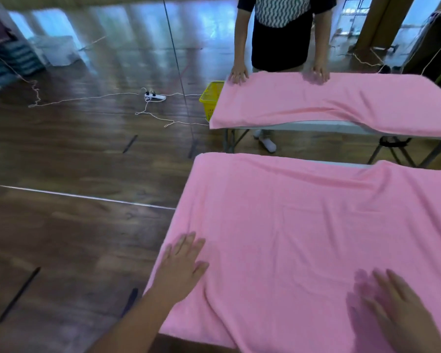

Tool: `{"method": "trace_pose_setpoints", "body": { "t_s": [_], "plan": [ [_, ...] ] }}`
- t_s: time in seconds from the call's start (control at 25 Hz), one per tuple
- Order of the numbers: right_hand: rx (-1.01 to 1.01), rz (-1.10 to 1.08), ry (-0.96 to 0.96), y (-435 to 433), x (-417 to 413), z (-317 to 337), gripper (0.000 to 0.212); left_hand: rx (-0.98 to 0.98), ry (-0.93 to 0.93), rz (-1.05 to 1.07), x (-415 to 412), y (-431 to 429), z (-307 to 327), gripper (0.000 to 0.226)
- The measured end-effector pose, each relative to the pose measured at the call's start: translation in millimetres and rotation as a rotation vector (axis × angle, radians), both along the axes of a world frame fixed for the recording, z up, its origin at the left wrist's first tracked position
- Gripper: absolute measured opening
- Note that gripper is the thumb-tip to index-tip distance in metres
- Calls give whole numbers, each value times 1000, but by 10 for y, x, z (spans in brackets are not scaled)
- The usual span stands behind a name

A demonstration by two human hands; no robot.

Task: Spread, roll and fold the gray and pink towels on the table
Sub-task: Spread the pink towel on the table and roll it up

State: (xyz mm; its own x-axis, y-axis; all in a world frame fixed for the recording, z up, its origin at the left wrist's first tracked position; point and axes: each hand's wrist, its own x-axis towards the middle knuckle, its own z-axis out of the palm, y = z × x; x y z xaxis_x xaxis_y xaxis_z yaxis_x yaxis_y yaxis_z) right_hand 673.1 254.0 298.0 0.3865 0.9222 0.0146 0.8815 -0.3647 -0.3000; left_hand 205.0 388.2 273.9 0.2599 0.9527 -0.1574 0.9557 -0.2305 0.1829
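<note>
Both of our hands are lying flat on the wide pink terry towel, and neither is grasping it. We are pressing our left hand palm down, fingers straight and slightly spread, near the towel's left edge, just inside where the cloth is dropping over the side. We are resting our right hand on the towel's near right part. It is blurred, but its fingers are showing straight and apart, so it too is released.

The towel is lying spread across the pale grey folding table, covering nearly all of it. Only a thin strip of the tabletop is showing at the far edge. Shallow wrinkles are running across the cloth between and beyond our hands.

Across from us a person in a dark top with a wavy-patterned panel is laying both hands flat on a second pink towel, which is covering another grey folding table. A yellow plastic slotted basket is standing just beside that table's left end, and a white power strip with cords is lying on the dark wooden floor.
</note>
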Motion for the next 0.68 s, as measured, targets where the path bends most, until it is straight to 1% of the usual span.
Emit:
{"method": "trace_pose_setpoints", "body": {
  "t_s": [0.04,0.08,0.12,0.16,0.2,0.24,0.28,0.32,0.36,0.44,0.52,0.56,0.64,0.68],
  "plan": [
    [0,87,38,178,-279,122,71,31,27,-65,-48,121,-63,63],
    [-52,101,37,304,-409,89,69,47,0,-80,-138,303,-63,62],
    [-115,151,-30,398,-551,91,67,38,10,-127,-234,442,-59,62],
    [-158,161,-6,420,-618,33,66,38,15,-159,-372,525,-90,62],
    [-179,109,35,462,-680,10,67,3,12,-184,-510,561,-77,63],
    [-158,62,31,470,-690,-7,68,1,-3,-210,-589,524,-46,65],
    [-117,-21,-3,521,-723,-49,72,31,-13,-247,-658,565,-53,67],
    [-104,-55,-41,574,-771,-59,79,39,-32,-264,-672,614,-41,70],
    [-78,-93,-45,649,-869,-77,88,11,-69,-286,-669,744,-53,70],
    [-29,-180,-62,813,-1206,-154,96,86,-149,-390,-638,1234,-127,65],
    [-47,-244,-17,994,-1714,-180,94,98,-200,-512,-530,1901,-160,61],
    [-40,-274,8,1085,-1991,-219,92,96,-194,-563,-443,2215,-137,62],
    [13,-296,11,1302,-2549,-285,86,88,-130,-668,-244,2834,-96,69],
    [14,-288,19,1385,-2825,-324,79,58,-79,-727,-135,3091,-50,72]
  ]
}}
